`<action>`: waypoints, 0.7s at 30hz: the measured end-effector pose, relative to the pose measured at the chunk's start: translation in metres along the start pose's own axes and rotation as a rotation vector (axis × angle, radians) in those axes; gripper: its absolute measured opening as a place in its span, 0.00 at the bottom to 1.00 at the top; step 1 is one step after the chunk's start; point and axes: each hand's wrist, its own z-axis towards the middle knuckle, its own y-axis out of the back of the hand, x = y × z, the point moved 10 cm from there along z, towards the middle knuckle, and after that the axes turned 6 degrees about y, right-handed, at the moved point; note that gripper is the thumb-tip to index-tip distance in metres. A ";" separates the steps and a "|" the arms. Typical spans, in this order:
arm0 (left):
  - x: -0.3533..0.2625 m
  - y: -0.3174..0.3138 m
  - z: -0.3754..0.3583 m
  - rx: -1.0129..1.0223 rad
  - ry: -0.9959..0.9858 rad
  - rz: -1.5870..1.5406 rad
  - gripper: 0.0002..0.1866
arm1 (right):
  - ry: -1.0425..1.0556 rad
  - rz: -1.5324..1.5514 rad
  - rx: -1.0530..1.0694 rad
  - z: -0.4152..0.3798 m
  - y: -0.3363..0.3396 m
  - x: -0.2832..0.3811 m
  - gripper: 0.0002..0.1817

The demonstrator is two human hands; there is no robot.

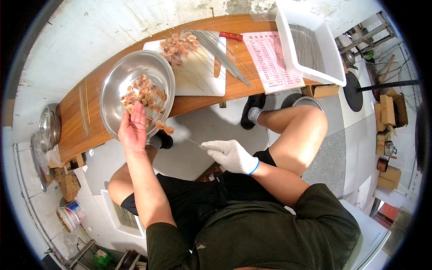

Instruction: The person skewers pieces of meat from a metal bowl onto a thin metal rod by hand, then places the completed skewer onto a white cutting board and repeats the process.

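Observation:
My right hand (231,155), in a white knit glove with a blue cuff edge, is closed on one end of a thin metal skewer (191,141). Small pinkish-brown pieces (164,128), apparently meat, are threaded toward its other end. My bare left hand (133,127) lies palm up at the near rim of a steel bowl (109,90), fingers stretched out beside the skewer's far end. Loose pieces of the same kind (145,93) lie in the bowl, close to my left fingertips. Whether one of them touches those fingertips is hard to tell.
On the wooden table (72,119), a white cutting board (198,83) carries loaded skewers (177,47) and bare skewers (218,54). A red-handled knife (231,35), a pink printed sheet (272,60) and a white bin of skewers (292,67) stand farther right. Another skewer bin (108,202) is by my leg.

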 end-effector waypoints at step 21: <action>-0.006 -0.009 -0.007 0.031 -0.066 0.077 0.19 | 0.013 -0.035 0.011 0.000 0.002 0.006 0.16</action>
